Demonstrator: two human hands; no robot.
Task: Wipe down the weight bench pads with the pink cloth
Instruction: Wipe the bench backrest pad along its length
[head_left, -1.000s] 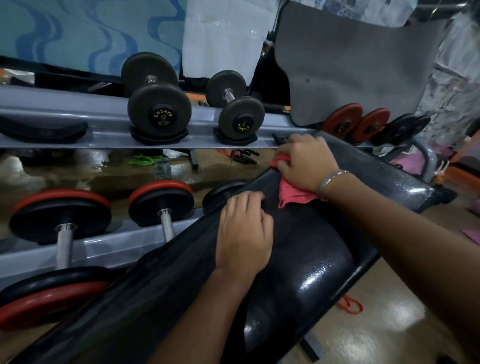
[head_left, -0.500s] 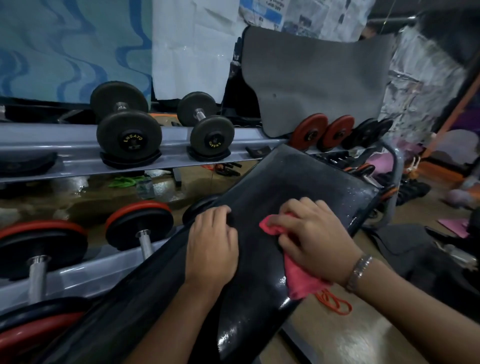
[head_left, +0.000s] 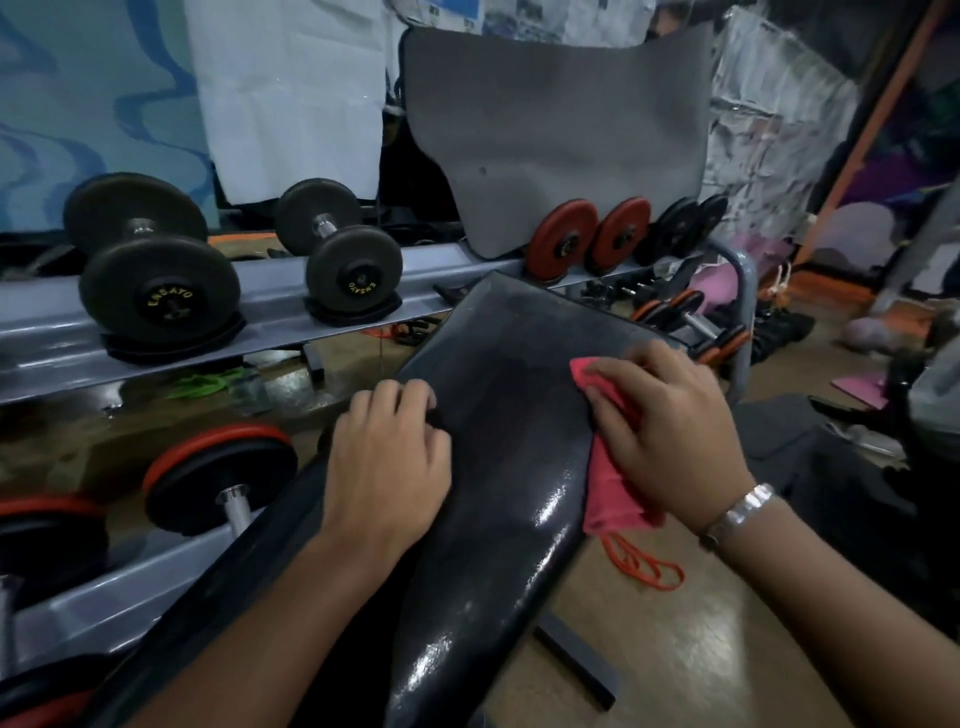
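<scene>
A long black bench pad (head_left: 509, 395) runs from the lower left up to the middle of the view, glossy and wet-looking. My left hand (head_left: 387, 462) lies flat on the pad's left edge, fingers curled over it, holding nothing. My right hand (head_left: 670, 431) presses the pink cloth (head_left: 610, 488) against the pad's right edge; the cloth hangs down over the side below my palm. A metal bracelet sits on my right wrist.
A grey dumbbell rack (head_left: 291, 322) stands just left of the bench, with black dumbbells (head_left: 156, 280) on top and red-rimmed ones (head_left: 218, 478) below. Weight plates (head_left: 566, 239) and a grey mat (head_left: 561, 130) stand behind. An orange band (head_left: 644, 566) lies on the floor at the right.
My right hand has dragged the cloth from the pad's far upper part across to its right edge. The left hand stays on the left edge.
</scene>
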